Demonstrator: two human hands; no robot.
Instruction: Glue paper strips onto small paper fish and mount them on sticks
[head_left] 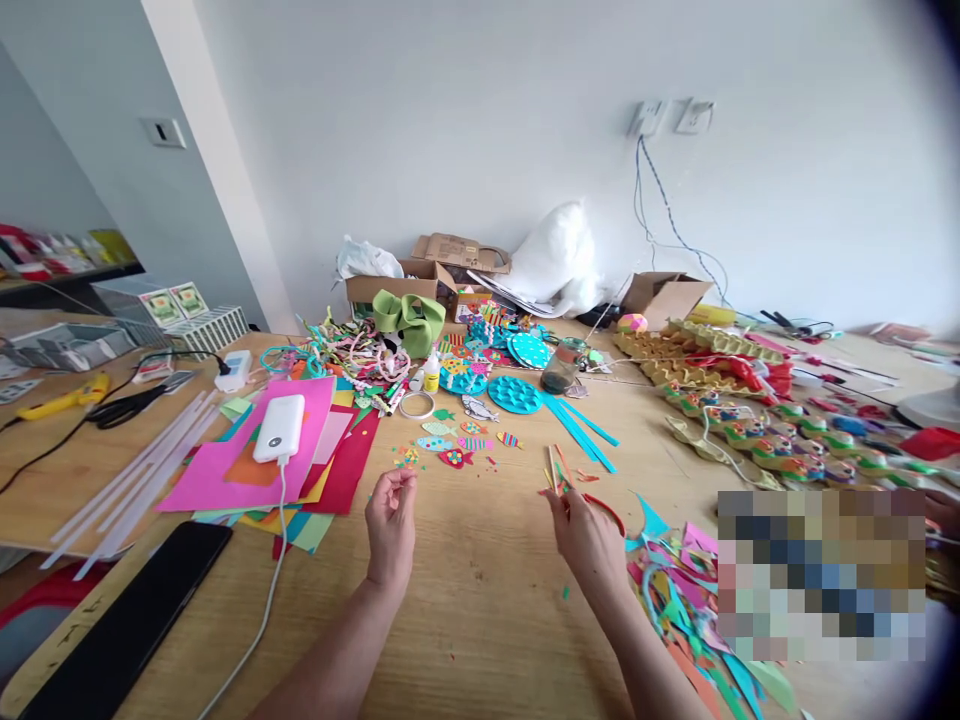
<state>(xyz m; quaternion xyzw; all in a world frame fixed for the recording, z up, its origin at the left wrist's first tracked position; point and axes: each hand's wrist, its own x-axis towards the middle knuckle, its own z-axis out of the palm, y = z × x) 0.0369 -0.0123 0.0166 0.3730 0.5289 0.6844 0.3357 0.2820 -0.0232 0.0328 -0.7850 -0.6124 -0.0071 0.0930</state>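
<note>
My left hand [391,530] is raised over the table with its fingertips pinched together; whatever sits between them is too small to make out. My right hand [589,535] closes around red-handled scissors [611,514], largely hidden by the palm. Thin paper strips [564,462] in orange and yellow show just beyond its fingers. Between and beyond the hands lie several decorated paper fish, among them a red one with dots [455,458], a striped one [510,440] and a pale blue one [437,443]. Tiny paper bits [409,457] are scattered beside them.
Coloured paper sheets [217,470], a white power bank [280,428] with cable and a black phone [142,620] lie left. Behind are a glue bottle [431,374], tape roll [417,404] and glass jar [561,368]. Right are paper scraps [682,610], egg cartons [652,360] and another person's hand [943,510].
</note>
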